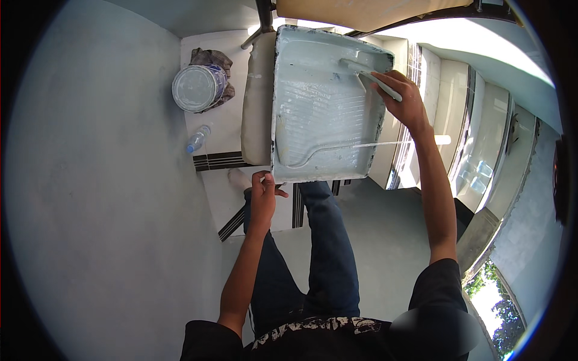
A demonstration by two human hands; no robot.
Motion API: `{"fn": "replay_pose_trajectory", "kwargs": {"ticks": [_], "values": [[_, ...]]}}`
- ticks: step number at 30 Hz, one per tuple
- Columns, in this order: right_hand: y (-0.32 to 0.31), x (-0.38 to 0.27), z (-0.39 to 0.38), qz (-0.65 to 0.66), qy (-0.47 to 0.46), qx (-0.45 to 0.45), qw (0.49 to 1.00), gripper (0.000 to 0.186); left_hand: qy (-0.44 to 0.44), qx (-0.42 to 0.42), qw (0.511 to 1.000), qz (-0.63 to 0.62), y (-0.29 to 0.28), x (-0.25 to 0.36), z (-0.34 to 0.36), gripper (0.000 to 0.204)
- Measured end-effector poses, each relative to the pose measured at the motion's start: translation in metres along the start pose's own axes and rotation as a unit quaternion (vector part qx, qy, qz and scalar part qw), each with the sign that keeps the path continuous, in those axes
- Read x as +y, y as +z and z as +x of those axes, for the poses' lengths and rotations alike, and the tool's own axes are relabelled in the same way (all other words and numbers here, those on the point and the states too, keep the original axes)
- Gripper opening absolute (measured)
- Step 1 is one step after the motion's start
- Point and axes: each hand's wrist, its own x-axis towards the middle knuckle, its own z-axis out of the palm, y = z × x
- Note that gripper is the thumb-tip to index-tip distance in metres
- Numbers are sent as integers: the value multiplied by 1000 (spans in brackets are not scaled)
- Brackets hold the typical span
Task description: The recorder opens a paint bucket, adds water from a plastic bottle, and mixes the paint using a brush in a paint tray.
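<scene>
Head view: gripping pale tool (pixel 386 87) in right hand (pixel 408 103), tray's (pixel 319 129) near-left corner in left hand (pixel 264 194), wearing lettered shirt (pixel 325 342)

Mid-frame there is room over the ridged tray (pixel 319 90); just below, a wire rod (pixel 343 146) crosses it.

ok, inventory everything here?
tray: 1, pale blue, centre
brush: 1, pale, over tray
roller: 1, white, across tray
bucket: 1, white and purple, upper left
cloth: 1, grey, by bucket
bottle: 1, clear, left floor
pad: 1, beige, beside tray
panel: 1, tan, top
steps: several, pale, right
opening: 1, green and white, lower right
floor: 1, white and black, left
wall: 1, grey, left
shirt: 1, black, bottom
legs: 2, blue, bottom
right hand: 1, bare, on brush
left hand: 1, bare, tray's corner
</scene>
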Motion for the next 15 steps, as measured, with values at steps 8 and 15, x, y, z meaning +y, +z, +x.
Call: {"fn": "replay_pose_trajectory", "kwargs": {"ticks": [8,15], "values": [[-22,-15,-4,40,0,-51,998,24,2,-8,1000,-11,-7,-5,2,35],[-35,-18,0,24,-14,-37,999,24,7,-4,1000,-10,-2,6,1,34]]}}
